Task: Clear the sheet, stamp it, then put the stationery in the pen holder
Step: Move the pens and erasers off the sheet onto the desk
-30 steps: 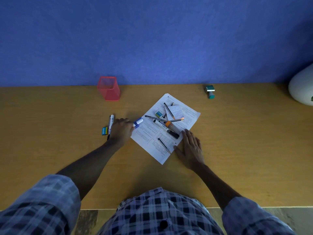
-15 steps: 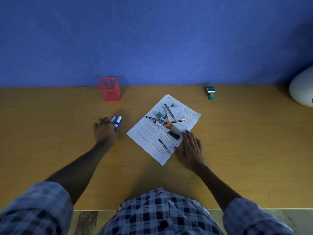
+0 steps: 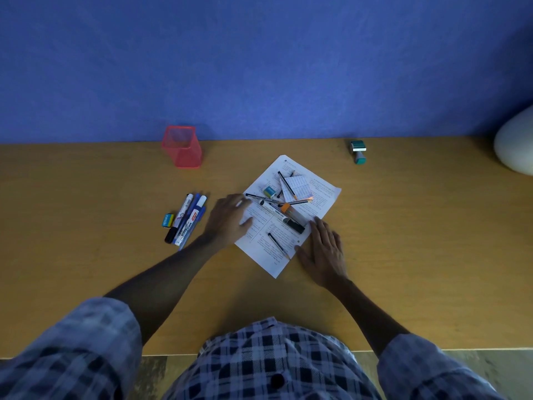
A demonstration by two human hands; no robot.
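Note:
A printed sheet (image 3: 323, 194) lies tilted on the desk with several pens, a long black-capped marker (image 3: 281, 215), an orange highlighter (image 3: 291, 212), a small eraser (image 3: 270, 191) and a folded note (image 3: 298, 187) on it. My left hand (image 3: 229, 219) rests at the sheet's left edge, fingertips at the tip of a thin pen (image 3: 261, 198), holding nothing. My right hand (image 3: 324, 249) lies flat on the desk, fingers spread, pressing the sheet's lower right edge. The red mesh pen holder (image 3: 182, 146) stands at the back left. The green stamp (image 3: 358, 151) stands at the back right.
Left of the sheet lie two markers and a blue pen (image 3: 189, 219) side by side, with a small yellow and blue eraser (image 3: 168, 220) beside them. A white rounded object (image 3: 514, 142) sits at the far right. The blue wall runs behind the wooden desk (image 3: 86, 255).
My left hand set the white and blue marker down beside the marker on the left, let go, then moved right to the sheet's edge. My right hand stayed put.

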